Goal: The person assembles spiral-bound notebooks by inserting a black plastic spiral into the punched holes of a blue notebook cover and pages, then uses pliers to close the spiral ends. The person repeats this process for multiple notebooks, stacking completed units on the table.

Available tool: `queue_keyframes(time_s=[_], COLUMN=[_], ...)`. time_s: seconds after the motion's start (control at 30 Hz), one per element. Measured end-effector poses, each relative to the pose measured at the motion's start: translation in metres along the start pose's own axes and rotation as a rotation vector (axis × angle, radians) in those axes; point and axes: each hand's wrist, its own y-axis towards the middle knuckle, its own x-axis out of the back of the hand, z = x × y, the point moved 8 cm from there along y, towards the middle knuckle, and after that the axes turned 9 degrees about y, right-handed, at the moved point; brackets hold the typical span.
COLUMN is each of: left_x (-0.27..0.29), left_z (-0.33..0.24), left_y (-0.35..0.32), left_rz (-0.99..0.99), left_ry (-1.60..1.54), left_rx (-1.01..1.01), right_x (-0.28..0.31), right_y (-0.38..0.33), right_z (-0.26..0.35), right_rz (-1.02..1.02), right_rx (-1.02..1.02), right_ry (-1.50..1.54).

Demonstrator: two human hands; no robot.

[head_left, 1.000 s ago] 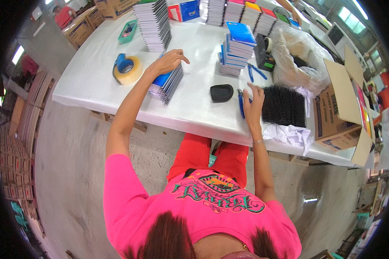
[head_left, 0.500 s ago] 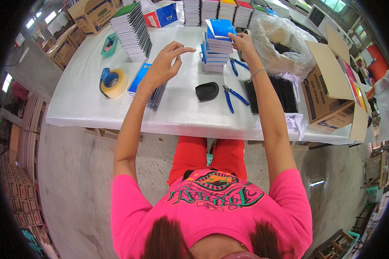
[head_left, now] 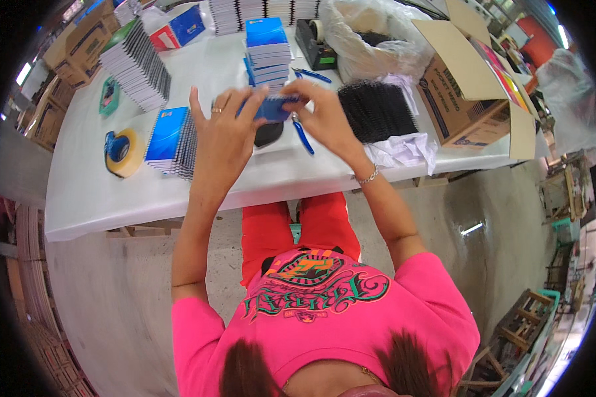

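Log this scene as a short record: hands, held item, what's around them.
left hand: fingers on small blue-covered notebook
right hand: fingers on the same notebook's other end
left of hands: stack of blue-covered spiral notebooks, round yellowish tape roll
right of hands: black wire spirals, open brown cardboard box
beyond hands: taller blue-topped notebook stack
surface: white-covered table
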Motion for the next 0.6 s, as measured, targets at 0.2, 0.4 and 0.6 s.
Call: queue_keyframes(time_s=[0.2,0.4,0.6], left_x=[-0.045,-0.066,-0.098], left_z=[0.003,0.01,-0.007], left_y=[-0.029,-0.067,-0.099], left_rz=[0.181,0.258,0.296], left_ry=[-0.13,-0.112,-0.033], left_rx=[0.067,0.157,0.223], right_x=[0.038,0.232,0.216], right_y=[-0.036,-0.115,-0.136], right_z=[-0.024,-0.129,-0.134], right_rz=[0.006,-0.444,-0.326], right_rx=[-0.146,-0.475,-0.452], right_ry=[-0.082,-0.928,-1.0])
